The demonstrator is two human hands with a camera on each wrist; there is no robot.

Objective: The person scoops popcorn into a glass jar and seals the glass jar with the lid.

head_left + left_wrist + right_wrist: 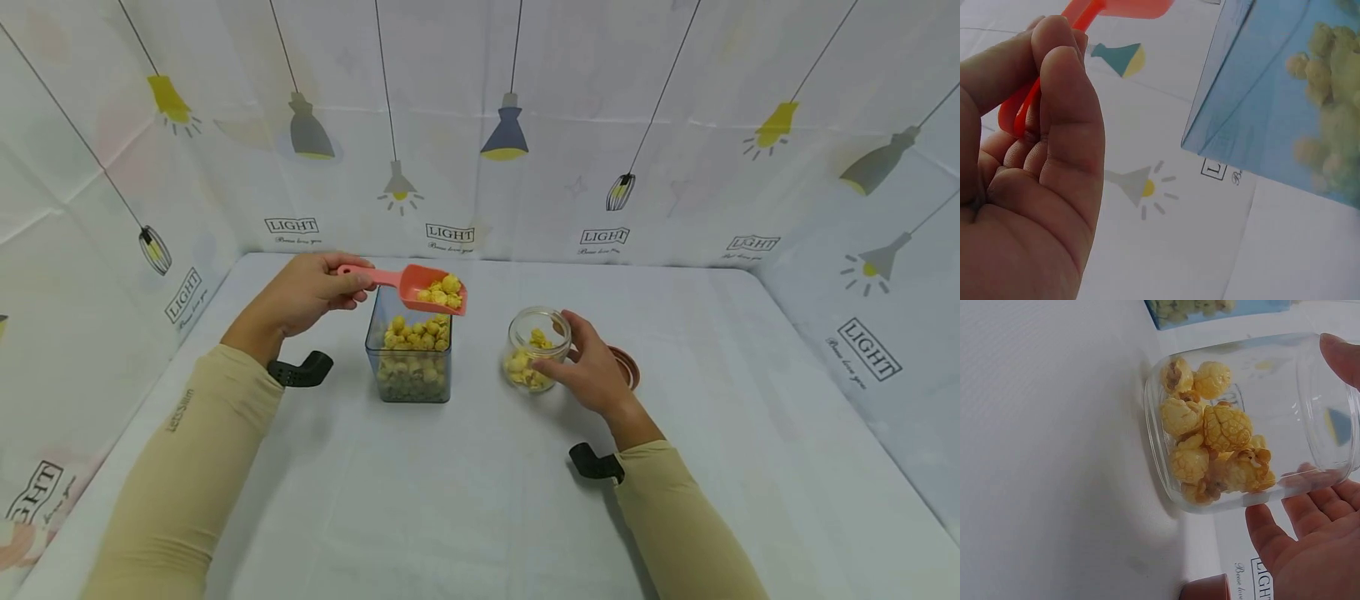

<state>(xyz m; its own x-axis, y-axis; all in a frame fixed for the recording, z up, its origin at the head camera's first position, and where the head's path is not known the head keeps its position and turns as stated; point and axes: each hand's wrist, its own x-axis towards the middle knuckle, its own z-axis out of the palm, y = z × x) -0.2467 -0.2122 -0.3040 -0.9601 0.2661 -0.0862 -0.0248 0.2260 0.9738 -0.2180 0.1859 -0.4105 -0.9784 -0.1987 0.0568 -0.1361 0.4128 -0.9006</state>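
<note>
Hands apart: left hand (pixel 318 287) pinches scoop (pixel 412 284) open side up, presumably so popcorn (pixel 444 292) stays in; right hand (pixel 591 372) grips glass jar (pixel 529 342), likely to steady it.

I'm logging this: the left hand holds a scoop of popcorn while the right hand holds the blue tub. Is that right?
Not quite: the right hand holds the glass jar, not the blue tub, as the head view shows. The left hand does hold a scoop of popcorn.
</note>
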